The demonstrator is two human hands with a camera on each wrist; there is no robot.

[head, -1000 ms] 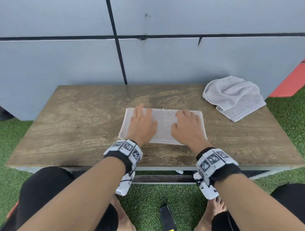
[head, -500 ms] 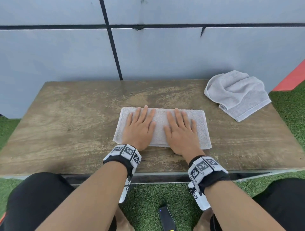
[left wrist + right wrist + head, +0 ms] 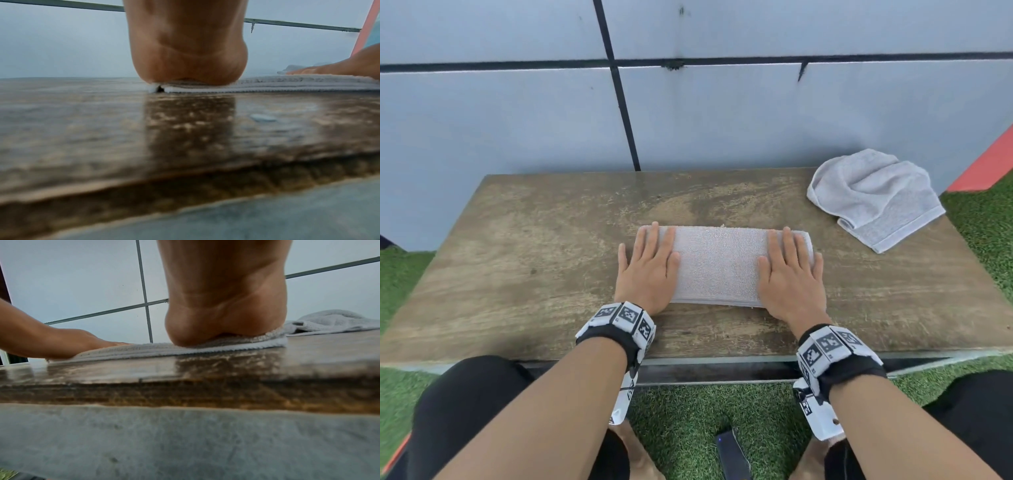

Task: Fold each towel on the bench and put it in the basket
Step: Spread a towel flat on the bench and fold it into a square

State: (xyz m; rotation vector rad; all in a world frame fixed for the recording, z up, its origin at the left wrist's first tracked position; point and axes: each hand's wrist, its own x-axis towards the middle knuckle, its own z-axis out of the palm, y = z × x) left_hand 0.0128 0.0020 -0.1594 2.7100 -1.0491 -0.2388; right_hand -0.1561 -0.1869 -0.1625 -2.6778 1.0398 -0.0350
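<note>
A folded grey towel lies flat in the middle of the wooden bench. My left hand presses flat on its left end, fingers straight. On the right end my right hand lies flat the same way. The left wrist view has the heel of my left hand on the layered towel edge. The right wrist view shows my right palm on the towel. A second grey towel lies crumpled at the bench's far right corner. No basket is in view.
A grey panelled wall stands right behind the bench. Green artificial turf covers the ground around it. A dark phone-like object lies on the turf between my feet. My knees in black sit at the near bench edge.
Both hands slid apart from the towel's middle to its two ends, smoothing it flat. The towel stayed in place on the bench.
</note>
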